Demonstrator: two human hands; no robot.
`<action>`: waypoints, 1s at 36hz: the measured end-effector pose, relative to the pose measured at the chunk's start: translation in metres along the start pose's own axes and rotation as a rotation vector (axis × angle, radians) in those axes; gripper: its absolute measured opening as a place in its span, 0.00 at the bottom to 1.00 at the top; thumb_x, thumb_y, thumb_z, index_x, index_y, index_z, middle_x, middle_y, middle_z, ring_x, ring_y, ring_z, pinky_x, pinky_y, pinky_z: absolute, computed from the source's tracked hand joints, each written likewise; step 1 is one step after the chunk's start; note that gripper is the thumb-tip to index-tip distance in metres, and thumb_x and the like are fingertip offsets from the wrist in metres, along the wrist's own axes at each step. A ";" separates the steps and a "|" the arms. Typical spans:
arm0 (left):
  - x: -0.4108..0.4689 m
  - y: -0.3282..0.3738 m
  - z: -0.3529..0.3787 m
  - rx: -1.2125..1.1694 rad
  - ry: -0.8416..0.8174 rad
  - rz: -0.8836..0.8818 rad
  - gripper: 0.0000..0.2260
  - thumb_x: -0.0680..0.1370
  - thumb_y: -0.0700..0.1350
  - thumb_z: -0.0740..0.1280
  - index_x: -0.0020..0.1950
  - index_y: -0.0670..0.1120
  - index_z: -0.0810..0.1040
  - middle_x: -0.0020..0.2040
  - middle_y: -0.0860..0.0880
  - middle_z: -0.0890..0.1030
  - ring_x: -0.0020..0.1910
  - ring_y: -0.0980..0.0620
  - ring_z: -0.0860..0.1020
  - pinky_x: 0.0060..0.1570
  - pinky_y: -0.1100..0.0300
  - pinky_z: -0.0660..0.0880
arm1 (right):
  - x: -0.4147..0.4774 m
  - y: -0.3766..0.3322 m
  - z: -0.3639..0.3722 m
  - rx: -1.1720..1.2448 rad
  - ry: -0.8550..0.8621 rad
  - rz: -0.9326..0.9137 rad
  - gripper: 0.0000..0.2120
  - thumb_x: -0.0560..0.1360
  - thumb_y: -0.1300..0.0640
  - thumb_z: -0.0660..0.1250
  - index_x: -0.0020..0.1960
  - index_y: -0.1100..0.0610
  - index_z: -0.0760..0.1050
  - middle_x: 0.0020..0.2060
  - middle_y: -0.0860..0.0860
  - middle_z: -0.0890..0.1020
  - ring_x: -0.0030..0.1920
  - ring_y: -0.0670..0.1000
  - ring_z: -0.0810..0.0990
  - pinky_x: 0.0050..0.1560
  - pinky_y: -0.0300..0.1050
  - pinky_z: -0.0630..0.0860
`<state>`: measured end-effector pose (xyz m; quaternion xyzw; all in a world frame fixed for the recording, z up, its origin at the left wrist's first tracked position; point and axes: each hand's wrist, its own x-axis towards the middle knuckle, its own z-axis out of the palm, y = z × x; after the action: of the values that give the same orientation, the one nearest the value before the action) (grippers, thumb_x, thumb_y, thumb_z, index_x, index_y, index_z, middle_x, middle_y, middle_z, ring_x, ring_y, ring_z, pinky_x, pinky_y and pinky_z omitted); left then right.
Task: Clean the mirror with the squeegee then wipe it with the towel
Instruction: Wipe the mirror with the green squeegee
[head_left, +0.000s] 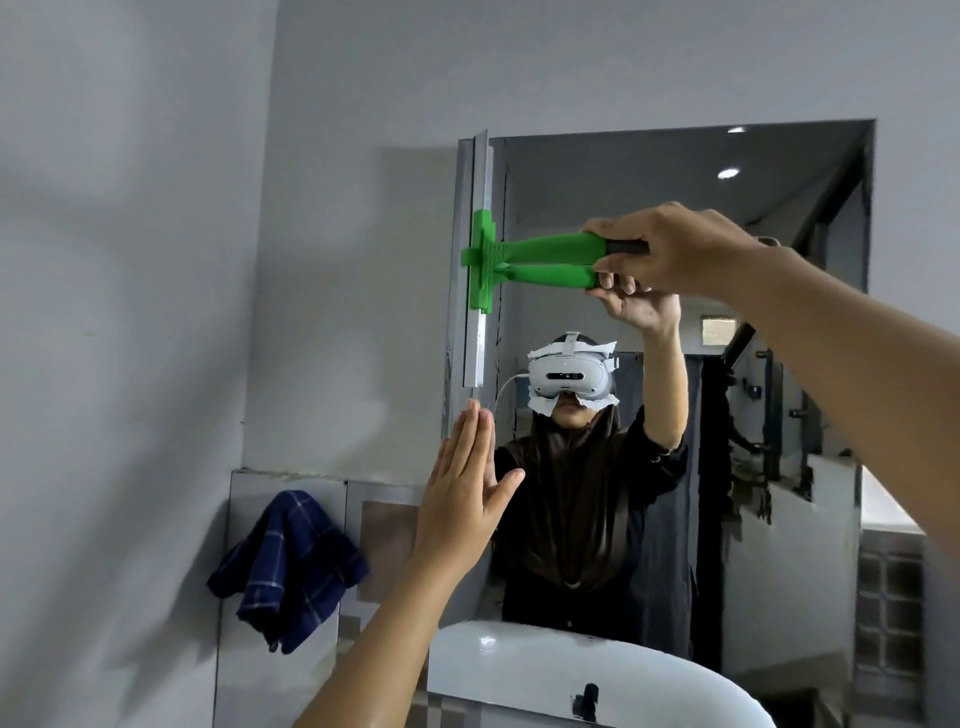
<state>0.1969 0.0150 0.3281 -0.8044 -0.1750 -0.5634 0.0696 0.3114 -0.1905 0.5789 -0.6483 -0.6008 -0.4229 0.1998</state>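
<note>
A green squeegee (540, 248) with a long grey blade (480, 260) stands upright against the left edge of the wall mirror (779, 364). My right hand (670, 249) is shut on its handle, reaching in from the right. My left hand (462, 493) is flat with fingers together and pressed against the mirror's lower left edge, holding nothing. A dark blue checked towel (288, 566) hangs on the tiled wall to the left of the mirror, below both hands. The mirror reflects a person in a white headset and dark clothes.
A white basin (545, 670) sits below the mirror with a dark tap (589, 699) on its rim. A grey painted wall (156, 260) fills the left side, with tiles (384, 530) under it beside the mirror.
</note>
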 end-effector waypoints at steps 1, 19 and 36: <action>0.000 -0.001 0.002 -0.003 0.000 -0.007 0.32 0.79 0.60 0.52 0.76 0.45 0.47 0.78 0.47 0.49 0.76 0.53 0.47 0.74 0.54 0.52 | -0.003 0.004 -0.001 -0.001 0.002 0.009 0.20 0.76 0.49 0.63 0.67 0.43 0.67 0.53 0.47 0.82 0.44 0.49 0.75 0.42 0.45 0.70; 0.005 0.013 -0.005 -0.100 0.052 -0.035 0.30 0.77 0.53 0.59 0.75 0.42 0.55 0.76 0.50 0.52 0.75 0.58 0.46 0.72 0.66 0.42 | -0.078 0.053 0.001 -0.031 0.204 0.205 0.22 0.76 0.49 0.63 0.69 0.49 0.66 0.56 0.56 0.81 0.53 0.62 0.79 0.48 0.52 0.73; 0.005 0.012 -0.005 -0.043 0.043 -0.012 0.32 0.77 0.60 0.53 0.75 0.42 0.54 0.76 0.49 0.51 0.75 0.60 0.44 0.72 0.64 0.42 | -0.135 0.093 -0.001 -0.133 0.192 0.280 0.19 0.78 0.52 0.58 0.68 0.56 0.62 0.39 0.63 0.79 0.31 0.58 0.70 0.34 0.47 0.66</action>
<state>0.1983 0.0033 0.3353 -0.7925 -0.1661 -0.5845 0.0526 0.4100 -0.2917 0.4964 -0.6940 -0.4537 -0.4896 0.2698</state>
